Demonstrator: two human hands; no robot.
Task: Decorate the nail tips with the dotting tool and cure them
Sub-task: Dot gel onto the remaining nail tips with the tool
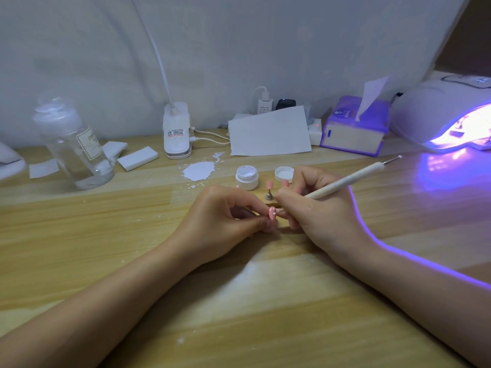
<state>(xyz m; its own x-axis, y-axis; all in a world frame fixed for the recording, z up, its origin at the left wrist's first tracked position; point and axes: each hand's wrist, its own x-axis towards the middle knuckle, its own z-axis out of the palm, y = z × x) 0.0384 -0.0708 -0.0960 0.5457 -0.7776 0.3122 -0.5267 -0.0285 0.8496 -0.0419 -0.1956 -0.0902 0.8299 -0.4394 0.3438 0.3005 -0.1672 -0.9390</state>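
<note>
A: What do the hands hold?

B: The left hand point(233, 217) pinches a pink nail tip point(272, 213) bearing white dots, low over the wooden table point(106, 235); its mount is hidden behind the fingers. The right hand point(316, 205) grips the dotting tool point(348, 180) like a pen, its working end touching that tip, though the contact point is too small to resolve.

A: And behind?

B: A second pink nail tip point(269, 185) stands on a small metal stand point(269, 195); a third is mostly hidden by the right fingers. Beside them are an open white jar point(247, 177) and its lid point(284, 173). The curing lamp point(446, 115), glowing violet, is cut off at the right edge; the clear bottle point(74, 144) label is illegible.
</note>
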